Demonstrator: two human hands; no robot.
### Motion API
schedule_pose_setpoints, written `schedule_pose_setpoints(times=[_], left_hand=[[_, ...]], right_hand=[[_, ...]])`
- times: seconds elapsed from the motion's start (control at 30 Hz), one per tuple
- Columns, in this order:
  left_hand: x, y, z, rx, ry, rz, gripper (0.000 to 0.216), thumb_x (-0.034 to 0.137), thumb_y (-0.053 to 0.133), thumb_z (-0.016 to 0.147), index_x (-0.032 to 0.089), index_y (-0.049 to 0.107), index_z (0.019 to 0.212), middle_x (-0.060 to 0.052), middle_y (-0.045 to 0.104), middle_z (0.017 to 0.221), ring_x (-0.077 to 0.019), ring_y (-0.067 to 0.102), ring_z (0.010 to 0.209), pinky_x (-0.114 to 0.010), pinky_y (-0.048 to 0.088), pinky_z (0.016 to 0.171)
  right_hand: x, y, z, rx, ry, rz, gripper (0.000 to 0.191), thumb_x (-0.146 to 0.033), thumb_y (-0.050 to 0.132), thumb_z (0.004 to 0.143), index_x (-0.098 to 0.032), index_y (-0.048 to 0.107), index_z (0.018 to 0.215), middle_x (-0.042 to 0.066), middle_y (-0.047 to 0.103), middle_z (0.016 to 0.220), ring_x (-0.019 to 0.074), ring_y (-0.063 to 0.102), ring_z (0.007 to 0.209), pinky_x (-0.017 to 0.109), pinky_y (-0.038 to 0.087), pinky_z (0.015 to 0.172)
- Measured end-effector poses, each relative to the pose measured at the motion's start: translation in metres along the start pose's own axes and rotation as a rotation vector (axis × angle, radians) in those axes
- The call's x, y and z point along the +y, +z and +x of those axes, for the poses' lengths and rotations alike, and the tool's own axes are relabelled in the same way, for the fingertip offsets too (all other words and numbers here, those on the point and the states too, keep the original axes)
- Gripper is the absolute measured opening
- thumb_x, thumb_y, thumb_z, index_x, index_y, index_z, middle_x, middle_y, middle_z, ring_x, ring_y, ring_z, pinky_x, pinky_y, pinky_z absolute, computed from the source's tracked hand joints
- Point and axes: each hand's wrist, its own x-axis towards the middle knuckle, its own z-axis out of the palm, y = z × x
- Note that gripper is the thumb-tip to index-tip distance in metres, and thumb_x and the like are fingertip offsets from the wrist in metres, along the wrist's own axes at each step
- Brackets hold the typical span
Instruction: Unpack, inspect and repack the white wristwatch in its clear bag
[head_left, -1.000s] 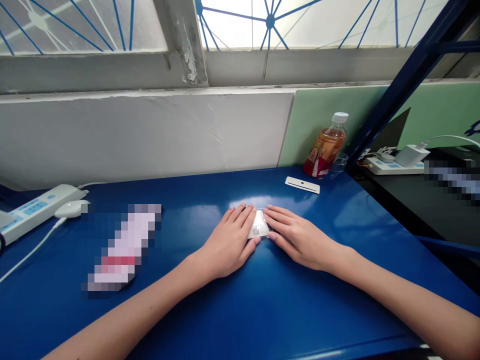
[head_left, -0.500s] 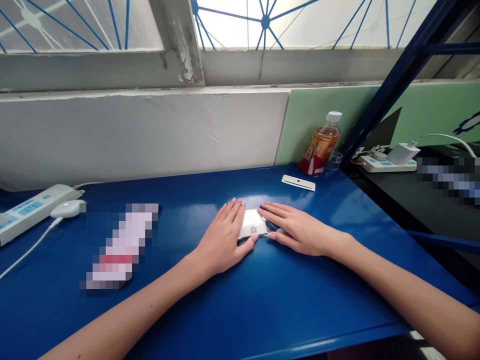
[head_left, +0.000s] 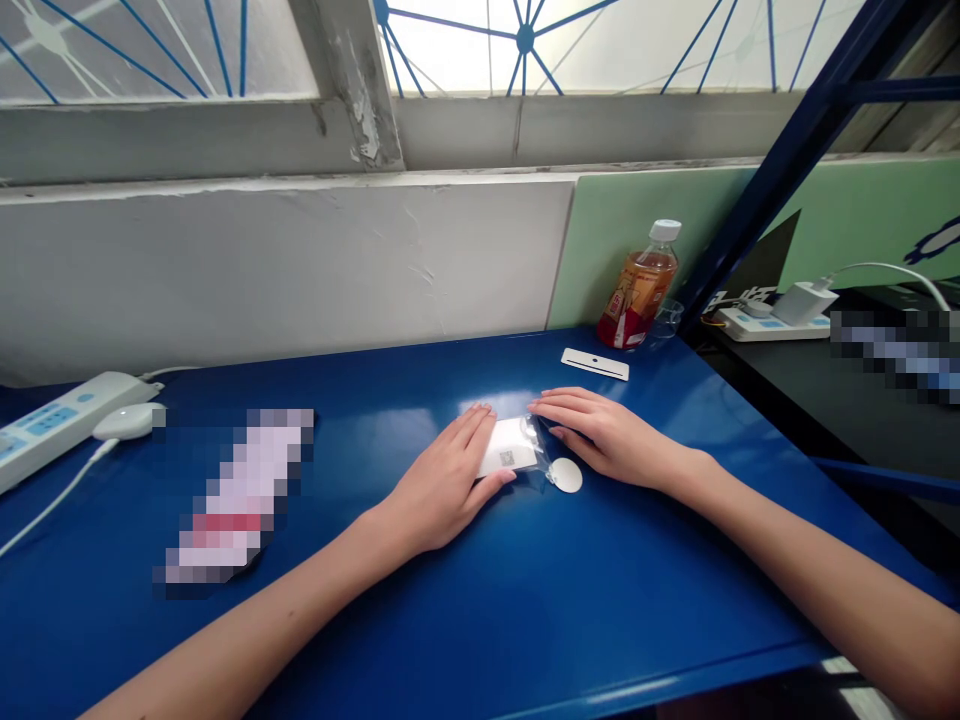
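A small white card (head_left: 513, 442) with a printed square code lies in a clear plastic sleeve on the blue table (head_left: 480, 620). My left hand (head_left: 442, 480) rests flat over the card's left side, thumb and fingers apart. Beyond the sleeve's right end, my right hand (head_left: 600, 430) hovers or rests lightly with its fingers stretched out, holding nothing. Just below those fingers a round white tag (head_left: 565, 475) lies on the table, seemingly joined to the sleeve's corner by a short tie.
A drink bottle (head_left: 637, 290) stands at the back right, with a white strip (head_left: 595, 364) in front of it. On the left are a blurred-out flat object (head_left: 240, 490), a power strip (head_left: 67, 415) and a round white charger (head_left: 129, 421). A blue metal post (head_left: 780, 160) rises at right.
My right hand has lifted off the sleeve and shifted slightly right and away, uncovering the round tag and the sleeve's clear end. My left hand stays on the card.
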Motion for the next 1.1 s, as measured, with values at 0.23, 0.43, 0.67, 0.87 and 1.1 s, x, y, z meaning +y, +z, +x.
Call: schedule_pose_setpoints(times=[0.23, 0.43, 0.67, 0.87, 1.1], left_hand=[[0.000, -0.003, 0.000, -0.028, 0.059, -0.054, 0.064, 0.056, 0.033, 0.102, 0.016, 0.029, 0.153, -0.016, 0.028, 0.160, -0.0276, 0.021, 0.150, -0.047, 0.026, 0.120], [0.001, 0.001, -0.001, 0.065, -0.012, -0.054, 0.052, 0.038, 0.031, 0.105, 0.015, 0.029, 0.152, -0.015, 0.028, 0.161, -0.0278, 0.019, 0.150, -0.051, 0.023, 0.121], [-0.001, 0.004, -0.001, 0.182, -0.115, -0.091, 0.045, 0.027, 0.027, 0.104, 0.012, 0.036, 0.146, -0.017, 0.036, 0.156, -0.0285, 0.027, 0.148, -0.051, 0.029, 0.119], [-0.002, 0.004, -0.001, 0.234, -0.152, -0.147, 0.043, 0.028, 0.029, 0.104, 0.014, 0.039, 0.144, -0.016, 0.042, 0.152, -0.0280, 0.034, 0.144, -0.051, 0.032, 0.118], [0.003, -0.002, -0.003, 0.306, -0.090, -0.178, 0.046, 0.032, 0.034, 0.103, 0.015, 0.036, 0.146, -0.016, 0.041, 0.151, -0.0277, 0.036, 0.143, -0.048, 0.035, 0.117]], right_hand=[[0.003, 0.001, 0.000, 0.147, -0.131, -0.035, 0.024, -0.020, 0.050, 0.099, -0.020, 0.072, 0.108, 0.011, 0.075, 0.105, 0.0238, 0.069, 0.097, 0.039, 0.057, 0.084], [0.009, -0.005, -0.002, 0.226, -0.147, -0.090, 0.018, -0.025, 0.056, 0.097, -0.021, 0.073, 0.103, 0.009, 0.073, 0.092, 0.0217, 0.067, 0.085, 0.036, 0.055, 0.076], [0.000, -0.010, 0.000, 0.321, -0.075, 0.053, 0.016, -0.022, 0.058, 0.096, -0.021, 0.072, 0.102, 0.009, 0.069, 0.092, 0.0200, 0.066, 0.082, 0.034, 0.055, 0.074], [-0.009, -0.015, 0.005, 0.565, 0.131, 0.356, 0.008, -0.021, 0.062, 0.092, -0.022, 0.069, 0.087, 0.003, 0.066, 0.081, 0.0173, 0.062, 0.074, 0.032, 0.052, 0.069], [-0.005, -0.003, 0.004, 0.421, 0.421, 0.476, 0.022, -0.034, 0.062, 0.092, -0.020, 0.070, 0.077, 0.002, 0.070, 0.076, 0.0175, 0.063, 0.070, 0.031, 0.048, 0.065]])
